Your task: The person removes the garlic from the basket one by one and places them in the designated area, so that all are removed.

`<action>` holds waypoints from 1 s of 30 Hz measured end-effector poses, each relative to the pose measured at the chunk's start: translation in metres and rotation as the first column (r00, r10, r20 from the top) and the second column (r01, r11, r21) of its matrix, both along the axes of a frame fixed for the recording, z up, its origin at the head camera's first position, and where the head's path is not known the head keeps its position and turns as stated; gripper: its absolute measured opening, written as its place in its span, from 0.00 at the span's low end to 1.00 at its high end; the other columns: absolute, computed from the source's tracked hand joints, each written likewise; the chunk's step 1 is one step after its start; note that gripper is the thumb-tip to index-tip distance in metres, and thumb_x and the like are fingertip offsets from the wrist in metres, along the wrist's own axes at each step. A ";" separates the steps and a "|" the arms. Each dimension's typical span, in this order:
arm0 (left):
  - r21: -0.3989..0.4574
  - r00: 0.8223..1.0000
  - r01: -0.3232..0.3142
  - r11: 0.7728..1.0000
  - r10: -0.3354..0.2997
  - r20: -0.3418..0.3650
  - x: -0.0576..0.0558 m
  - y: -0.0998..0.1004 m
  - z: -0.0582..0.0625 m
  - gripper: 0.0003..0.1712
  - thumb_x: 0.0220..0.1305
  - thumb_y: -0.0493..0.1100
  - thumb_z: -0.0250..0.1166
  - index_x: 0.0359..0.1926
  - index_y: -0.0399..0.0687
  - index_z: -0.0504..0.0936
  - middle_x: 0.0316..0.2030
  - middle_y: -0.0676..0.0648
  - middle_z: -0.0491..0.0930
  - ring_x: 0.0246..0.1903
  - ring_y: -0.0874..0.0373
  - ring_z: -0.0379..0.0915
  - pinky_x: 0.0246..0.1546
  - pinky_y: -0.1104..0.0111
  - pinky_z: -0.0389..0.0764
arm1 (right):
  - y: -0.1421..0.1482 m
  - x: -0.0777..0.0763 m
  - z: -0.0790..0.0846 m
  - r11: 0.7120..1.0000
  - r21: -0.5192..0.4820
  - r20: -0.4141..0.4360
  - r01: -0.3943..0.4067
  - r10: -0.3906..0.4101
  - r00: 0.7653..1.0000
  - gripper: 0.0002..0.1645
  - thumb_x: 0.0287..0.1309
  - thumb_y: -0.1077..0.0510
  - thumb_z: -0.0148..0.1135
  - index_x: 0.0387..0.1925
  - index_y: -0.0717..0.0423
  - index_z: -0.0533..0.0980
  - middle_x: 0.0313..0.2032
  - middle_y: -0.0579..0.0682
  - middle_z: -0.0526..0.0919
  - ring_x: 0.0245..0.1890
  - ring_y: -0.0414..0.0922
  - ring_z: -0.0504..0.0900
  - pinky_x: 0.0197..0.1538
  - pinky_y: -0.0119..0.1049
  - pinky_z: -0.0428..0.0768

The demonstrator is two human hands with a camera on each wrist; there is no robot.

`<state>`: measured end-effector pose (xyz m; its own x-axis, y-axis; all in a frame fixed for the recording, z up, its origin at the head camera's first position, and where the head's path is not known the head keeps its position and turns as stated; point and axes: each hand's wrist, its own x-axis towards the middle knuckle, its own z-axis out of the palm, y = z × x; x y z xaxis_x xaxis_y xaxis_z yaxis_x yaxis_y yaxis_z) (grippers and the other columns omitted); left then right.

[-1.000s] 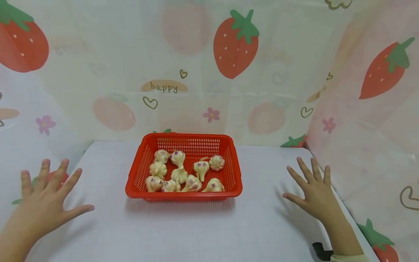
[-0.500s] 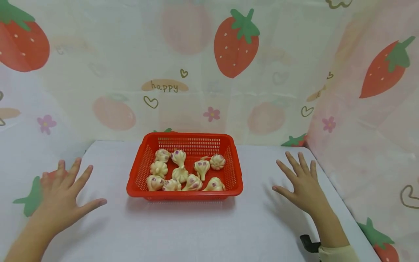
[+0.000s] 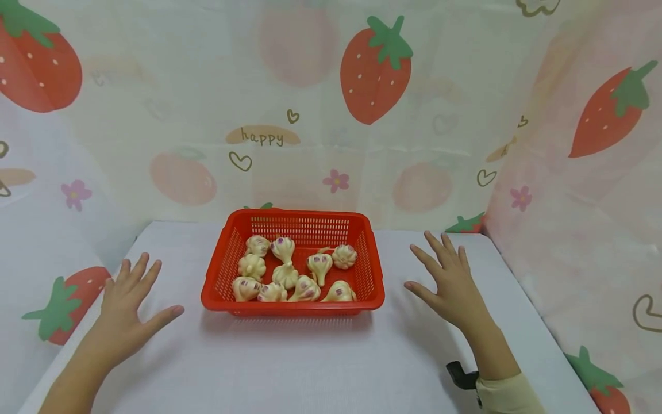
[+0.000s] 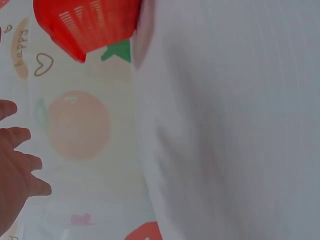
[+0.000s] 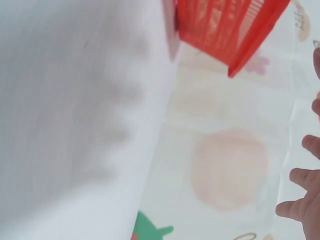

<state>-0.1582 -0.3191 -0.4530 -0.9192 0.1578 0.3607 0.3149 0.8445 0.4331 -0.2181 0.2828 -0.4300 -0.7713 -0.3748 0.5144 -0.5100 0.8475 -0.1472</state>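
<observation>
A red plastic basket [image 3: 292,307] with slotted walls stands on the white-covered table, holding several garlic bulbs [image 3: 285,276], pale with purple marks. To its left my left hand [image 3: 124,316] hovers with fingers spread and nothing held. My right hand [image 3: 455,293] is on the other side, also spread and holding nothing, closer to the basket than the left. In the left wrist view the basket [image 4: 92,22] shows at the top, with fingertips at the left edge. The right wrist view has the basket [image 5: 225,30] at the top and fingertips at the right edge.
A printed curtain [image 3: 310,172] with strawberries, hearts and flowers hangs behind the table and along both sides. The white tabletop [image 3: 289,368] extends in front of the basket. A black strap piece [image 3: 462,376] sits at the right wrist by a beige sleeve [image 3: 509,395].
Both hands have moved inward toward the basket, the left going right and the right going left and slightly up. The basket and garlic bulbs stay in place.
</observation>
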 end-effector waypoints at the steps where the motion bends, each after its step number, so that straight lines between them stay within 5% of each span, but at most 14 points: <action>1: 0.030 1.000 0.005 1.000 -0.005 0.014 -0.001 0.003 0.000 0.58 0.62 0.57 0.73 0.81 0.44 0.50 0.81 0.36 0.40 0.79 0.34 0.21 0.72 0.36 0.17 | -0.005 -0.001 0.000 1.000 -0.009 0.003 -0.004 0.004 1.000 0.47 0.54 0.41 0.75 0.73 0.45 0.69 0.79 0.56 0.58 0.80 0.65 0.48 0.75 0.74 0.44; 10: 0.174 0.993 -0.017 0.985 -0.004 0.118 -0.010 0.031 0.003 0.57 0.64 0.58 0.71 0.83 0.55 0.46 0.82 0.43 0.43 0.81 0.38 0.30 0.74 0.33 0.35 | -0.044 -0.012 0.004 0.997 -0.059 0.002 -0.055 0.055 0.998 0.46 0.56 0.41 0.75 0.73 0.44 0.69 0.78 0.52 0.61 0.80 0.60 0.51 0.75 0.71 0.50; 17: 0.191 0.982 -0.067 0.979 0.031 0.188 -0.016 0.053 0.003 0.56 0.65 0.62 0.69 0.83 0.60 0.45 0.82 0.45 0.44 0.81 0.39 0.36 0.58 0.23 0.60 | -0.071 -0.018 0.013 0.986 -0.127 0.028 -0.110 0.114 0.993 0.43 0.59 0.44 0.74 0.73 0.46 0.69 0.76 0.52 0.65 0.78 0.58 0.57 0.76 0.68 0.54; 24: 0.264 0.974 -0.077 0.961 0.016 0.225 -0.022 0.071 0.001 0.55 0.66 0.64 0.66 0.83 0.59 0.46 0.82 0.46 0.45 0.80 0.39 0.41 0.62 0.26 0.62 | -0.098 -0.023 0.019 0.960 -0.250 0.164 -0.126 0.170 0.972 0.40 0.62 0.46 0.72 0.73 0.42 0.69 0.75 0.46 0.66 0.78 0.52 0.57 0.73 0.65 0.63; 30: 0.305 0.959 -0.093 0.948 0.003 0.282 -0.024 0.085 -0.002 0.56 0.66 0.65 0.66 0.83 0.57 0.43 0.82 0.46 0.44 0.80 0.39 0.40 0.66 0.31 0.63 | -0.120 -0.024 0.027 0.919 -0.366 0.275 -0.149 0.259 0.926 0.37 0.63 0.50 0.72 0.72 0.42 0.70 0.74 0.43 0.68 0.76 0.48 0.62 0.72 0.62 0.68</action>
